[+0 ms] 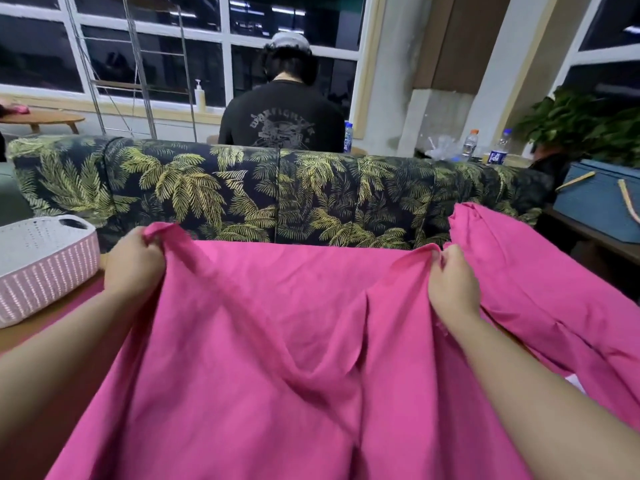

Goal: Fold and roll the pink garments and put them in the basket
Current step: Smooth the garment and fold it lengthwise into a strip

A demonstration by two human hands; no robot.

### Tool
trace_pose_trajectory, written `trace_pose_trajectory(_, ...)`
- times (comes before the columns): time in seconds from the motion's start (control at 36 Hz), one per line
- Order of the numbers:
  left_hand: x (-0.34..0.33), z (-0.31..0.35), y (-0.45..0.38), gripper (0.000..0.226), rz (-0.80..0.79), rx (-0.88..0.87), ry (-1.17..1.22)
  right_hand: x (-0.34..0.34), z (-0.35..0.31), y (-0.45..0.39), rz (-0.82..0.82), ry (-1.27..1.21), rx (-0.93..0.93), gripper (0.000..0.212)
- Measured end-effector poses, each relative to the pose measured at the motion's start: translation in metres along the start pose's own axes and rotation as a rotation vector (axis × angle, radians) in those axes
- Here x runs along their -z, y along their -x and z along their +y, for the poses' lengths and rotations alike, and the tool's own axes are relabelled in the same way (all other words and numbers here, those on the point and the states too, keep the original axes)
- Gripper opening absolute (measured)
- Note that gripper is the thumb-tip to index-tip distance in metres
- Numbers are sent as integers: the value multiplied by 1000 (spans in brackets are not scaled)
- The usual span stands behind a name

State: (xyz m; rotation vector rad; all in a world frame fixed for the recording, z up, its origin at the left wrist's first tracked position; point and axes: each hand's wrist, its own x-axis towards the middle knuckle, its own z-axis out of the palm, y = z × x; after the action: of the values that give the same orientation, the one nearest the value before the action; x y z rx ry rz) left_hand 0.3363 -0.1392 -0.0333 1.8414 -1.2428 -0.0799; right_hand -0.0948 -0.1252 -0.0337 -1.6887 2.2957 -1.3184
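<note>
At the far left a white-and-pink woven basket (41, 268) sits on the wooden table (20, 336), just beside the left hand (133, 263), whose fingers are curled around a bunched top corner of a bright pink garment (277, 358). The cloth is plain, creased, and stretched wide between both hands, draping down toward the camera. The right hand (452, 284) pinches the other top corner; more pink fabric (540, 271) lies to its right. Behind stands a palm-leaf-print sofa (277, 188), a seated person in a black shirt (282, 116), dark windows (156, 53), and a blue case (599, 199).
</note>
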Motion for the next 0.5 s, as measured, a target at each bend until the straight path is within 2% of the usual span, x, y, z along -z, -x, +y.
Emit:
trace_pose_trajectory(0.08,-36,-22,-4,26,-187,5,-123,-24,28,-19,-88,134,-15,18)
trace_pose_trajectory(0.17,-73,-44,8,27,-387,-40,-258,-52,58,-16,-273,197,-56,14)
trace_pose_trajectory(0.22,-89,-54,19,40,-523,-58,-470,-64,73,-8,-362,268,-55,12)
trace_pose_trajectory(0.25,-91,-57,24,46,-577,-85,-579,-69,80,-5,-401,331,-38,20)
trace_pose_trajectory(0.31,-92,-64,29,51,-605,-130,-683,-73,89,0,-495,481,-25,45)
trace_pose_trajectory(0.33,-90,-67,30,52,-603,-145,-701,-73,91,1,-533,533,-26,51)
trace_pose_trajectory(0.42,-83,-71,36,53,-596,-181,-727,-69,94,7,-603,648,16,53)
trace_pose_trajectory(0.5,-75,-73,47,54,-586,-183,-762,-60,93,18,-598,673,17,53)
